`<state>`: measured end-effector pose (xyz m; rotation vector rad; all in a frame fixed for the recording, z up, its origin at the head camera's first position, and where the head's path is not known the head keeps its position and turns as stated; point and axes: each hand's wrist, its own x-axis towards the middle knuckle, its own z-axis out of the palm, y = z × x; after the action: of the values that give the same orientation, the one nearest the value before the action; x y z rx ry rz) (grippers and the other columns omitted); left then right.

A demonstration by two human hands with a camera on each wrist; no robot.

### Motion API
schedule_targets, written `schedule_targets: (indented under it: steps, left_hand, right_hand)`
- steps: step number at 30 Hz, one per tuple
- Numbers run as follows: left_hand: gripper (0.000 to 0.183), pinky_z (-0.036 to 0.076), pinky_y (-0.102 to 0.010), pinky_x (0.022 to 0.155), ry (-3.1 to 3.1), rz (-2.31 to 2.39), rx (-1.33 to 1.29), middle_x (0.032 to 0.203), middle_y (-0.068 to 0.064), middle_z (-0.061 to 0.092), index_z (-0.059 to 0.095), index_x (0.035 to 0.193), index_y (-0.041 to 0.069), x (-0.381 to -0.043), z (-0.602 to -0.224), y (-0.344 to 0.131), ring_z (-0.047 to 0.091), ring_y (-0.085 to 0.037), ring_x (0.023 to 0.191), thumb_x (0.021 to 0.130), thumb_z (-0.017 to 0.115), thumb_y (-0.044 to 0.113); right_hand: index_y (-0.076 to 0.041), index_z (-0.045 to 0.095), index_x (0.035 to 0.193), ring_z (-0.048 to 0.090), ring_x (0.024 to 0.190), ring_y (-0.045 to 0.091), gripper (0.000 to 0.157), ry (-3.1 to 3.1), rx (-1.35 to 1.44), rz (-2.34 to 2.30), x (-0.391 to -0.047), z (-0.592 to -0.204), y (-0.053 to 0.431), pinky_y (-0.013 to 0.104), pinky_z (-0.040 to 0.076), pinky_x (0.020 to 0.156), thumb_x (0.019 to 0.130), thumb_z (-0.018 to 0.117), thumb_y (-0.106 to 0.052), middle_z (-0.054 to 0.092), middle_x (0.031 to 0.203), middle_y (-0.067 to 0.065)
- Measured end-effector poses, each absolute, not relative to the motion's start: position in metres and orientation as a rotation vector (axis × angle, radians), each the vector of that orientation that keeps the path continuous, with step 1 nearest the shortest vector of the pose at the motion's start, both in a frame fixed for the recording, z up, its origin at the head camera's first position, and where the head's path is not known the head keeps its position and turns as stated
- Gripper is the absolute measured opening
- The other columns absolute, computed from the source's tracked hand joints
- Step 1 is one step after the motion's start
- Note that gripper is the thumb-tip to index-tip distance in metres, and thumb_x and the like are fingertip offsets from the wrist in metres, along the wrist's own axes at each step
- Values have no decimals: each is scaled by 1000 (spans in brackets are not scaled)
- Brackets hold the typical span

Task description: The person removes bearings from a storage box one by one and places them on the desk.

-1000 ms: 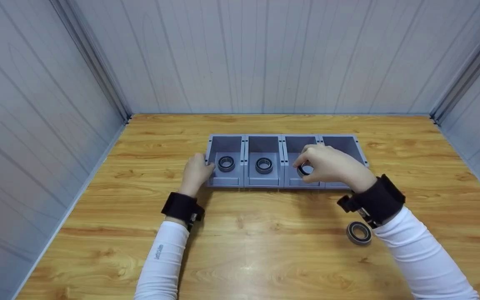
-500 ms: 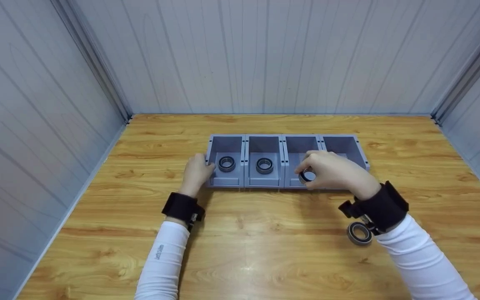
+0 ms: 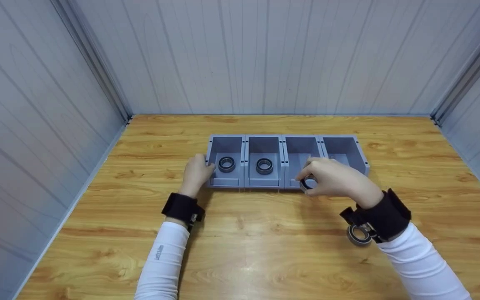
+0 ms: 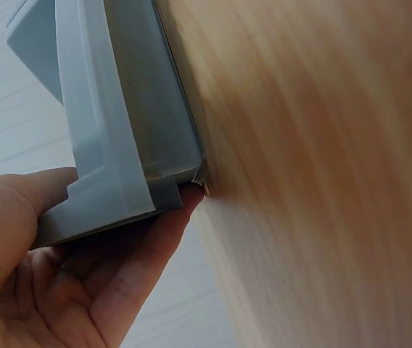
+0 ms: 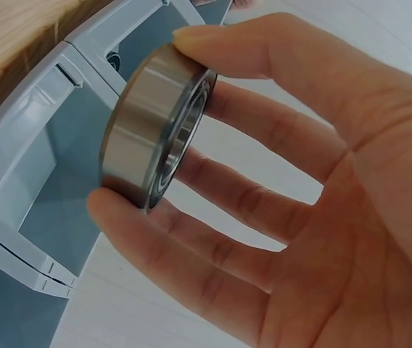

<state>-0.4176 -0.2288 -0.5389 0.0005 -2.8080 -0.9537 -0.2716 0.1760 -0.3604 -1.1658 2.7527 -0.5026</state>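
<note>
My right hand (image 3: 333,177) pinches a ball bearing (image 5: 141,127) between thumb and fingertips, tilted on edge. In the head view it overlaps the front of the third grey bin (image 3: 302,143). At the left end of the bin row, my left hand (image 3: 196,173) grips the side wall of the first bin (image 3: 226,182). The left wrist view shows the thumb on one side of that wall (image 4: 93,109) and the fingers reaching round below it. One bearing (image 3: 226,170) lies flat in the first bin, another (image 3: 264,171) in the second bin (image 3: 263,182).
The fourth bin (image 3: 342,148) closes the row on the right. Another bearing (image 3: 351,237) lies on the wooden table (image 3: 240,246), partly covered by my right wrist strap (image 3: 383,218). White panels (image 3: 244,58) stand behind and along both sides.
My right hand has drawn back toward me and slightly right with the bearing, from over the third bin's inside to its front edge. My left hand has stayed put.
</note>
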Motion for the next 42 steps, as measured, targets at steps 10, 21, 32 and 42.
schedule_targets:
  steps: [10,21,32,42]
  left_hand:
    - [17,60,-49,78,-2798,-969,8,97,-19,78,75,102,-1,-415,-538,-228,70,-31,83,96,75,14]
    - [15,54,-44,69,-2811,-942,18,84,-11,69,66,86,6,-417,-537,-227,62,-26,75,95,74,14]
    - [15,60,-51,77,-2808,-931,24,97,-21,77,72,97,-1,-417,-537,-227,68,-31,82,95,75,14]
    - [14,58,-50,75,-2801,-932,17,96,-20,76,72,95,0,-418,-538,-227,66,-30,80,95,75,14]
  right_hand:
    - [0,83,122,56,84,18,30,2735,-1142,-484,-266,-366,178,36,49,74,92,82,-2,70,111,13]
    - [-1,84,114,52,81,13,26,2751,-1252,-539,-260,-374,180,32,45,72,88,83,-2,72,105,10]
    - [-1,84,116,55,83,14,24,2733,-1239,-511,-252,-381,180,31,45,72,92,82,-2,71,110,12]
    - [-7,81,101,47,82,11,16,2688,-1288,-538,-246,-392,180,29,39,70,88,80,2,61,95,-1]
